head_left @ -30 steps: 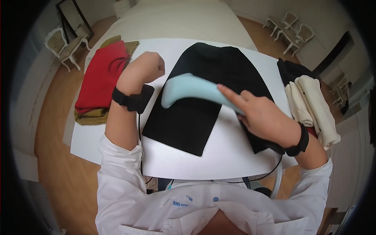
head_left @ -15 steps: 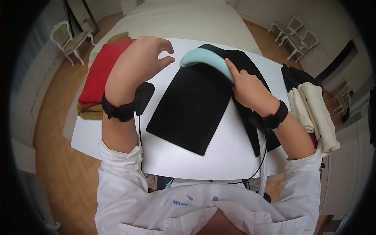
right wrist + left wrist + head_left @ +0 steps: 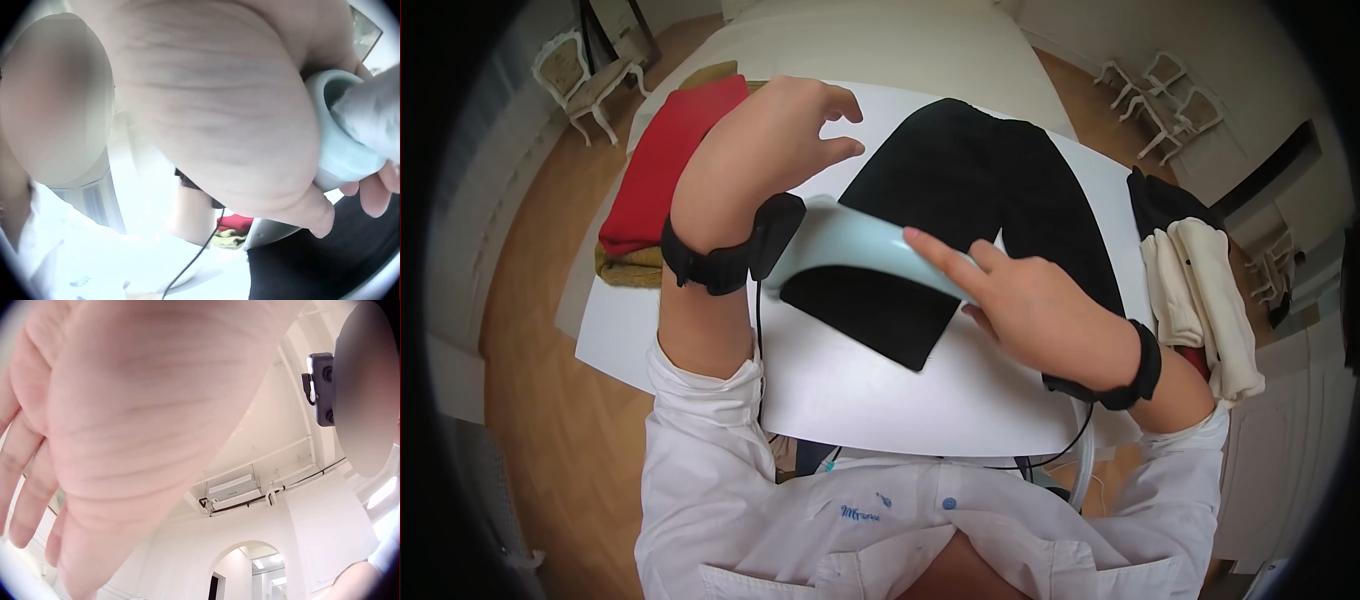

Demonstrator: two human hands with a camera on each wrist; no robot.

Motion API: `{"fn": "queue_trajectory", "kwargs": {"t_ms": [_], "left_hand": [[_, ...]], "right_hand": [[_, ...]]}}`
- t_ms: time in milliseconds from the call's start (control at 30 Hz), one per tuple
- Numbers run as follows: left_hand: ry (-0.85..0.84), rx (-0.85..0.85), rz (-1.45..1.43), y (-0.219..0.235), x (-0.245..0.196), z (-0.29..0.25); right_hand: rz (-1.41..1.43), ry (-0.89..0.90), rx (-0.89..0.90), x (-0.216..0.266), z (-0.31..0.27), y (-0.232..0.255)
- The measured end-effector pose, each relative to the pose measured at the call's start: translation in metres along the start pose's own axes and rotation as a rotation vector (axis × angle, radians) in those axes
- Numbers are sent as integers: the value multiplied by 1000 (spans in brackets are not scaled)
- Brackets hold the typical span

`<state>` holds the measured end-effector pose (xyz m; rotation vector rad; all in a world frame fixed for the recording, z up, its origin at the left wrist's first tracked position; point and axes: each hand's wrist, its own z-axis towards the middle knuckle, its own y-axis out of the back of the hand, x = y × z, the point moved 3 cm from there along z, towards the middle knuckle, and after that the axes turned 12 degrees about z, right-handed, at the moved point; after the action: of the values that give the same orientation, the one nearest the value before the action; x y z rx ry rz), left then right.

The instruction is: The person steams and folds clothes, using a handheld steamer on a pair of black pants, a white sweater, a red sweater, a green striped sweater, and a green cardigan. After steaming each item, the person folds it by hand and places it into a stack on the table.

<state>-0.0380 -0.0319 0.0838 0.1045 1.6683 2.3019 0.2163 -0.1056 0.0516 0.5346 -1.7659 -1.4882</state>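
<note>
Head: white surface (image 3: 880, 410) shows between the black garment (image 3: 940, 160) and the near edge, with a narrower band right of it, up to the cream cloth (image 3: 1215, 300) at the right edge. Left edge carries red cloth (image 3: 660, 160) on olive cloth (image 3: 628, 270). Garment sits mid-surface, flat, two legs apart, one hem corner toward the person. Pale blue tool (image 3: 860, 240), smooth and curved, lies across the left leg in view; can't tell if it touches. Right grip (image 3: 1040, 305) is wrapped round the tool's handle, index finger along the top. Left grip (image 3: 765, 140) is loose, thumb and fingers apart, holding nothing, beside the red cloth. Left wrist: wall and ceiling around the palm, fingers relaxed. Right wrist: black garment below right, red and olive cloth beyond. Tool's handle end is round, whitish hose (image 3: 375, 115) in its mouth; fingers curl round the handle.
</note>
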Motion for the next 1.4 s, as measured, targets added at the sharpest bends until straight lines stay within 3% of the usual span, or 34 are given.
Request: {"fn": "queue_trajectory", "kwargs": {"t_ms": [133, 333, 400, 533, 667, 800, 1033, 1100, 1400], "left_hand": [[-8, 5, -6, -2, -4, -1], [-47, -55, 40, -1, -4, -3], [-44, -35, 38, -1, -4, -2], [-55, -1, 29, -3, -7, -2], [-68, 21, 13, -5, -8, -1], [-62, 47, -8, -9, -7, 1], [-70, 42, -17, -5, -10, -1], [-63, 46, -14, -4, -10, -3], [-82, 59, 4, -9, -12, -2]], "right_hand": [[40, -3, 107, 11, -15, 8], [-49, -107, -164, -19, -24, 24], [-86, -146, -171, -31, -27, 22], [-91, -177, -144, -39, -34, 14], [22, -103, 48, -4, -42, 14], [70, -17, 105, 10, -46, 17], [-75, -141, -169, -39, -43, 10], [-121, -270, -230, -54, -46, 10], [38, -70, -21, -23, -87, 22]]}}
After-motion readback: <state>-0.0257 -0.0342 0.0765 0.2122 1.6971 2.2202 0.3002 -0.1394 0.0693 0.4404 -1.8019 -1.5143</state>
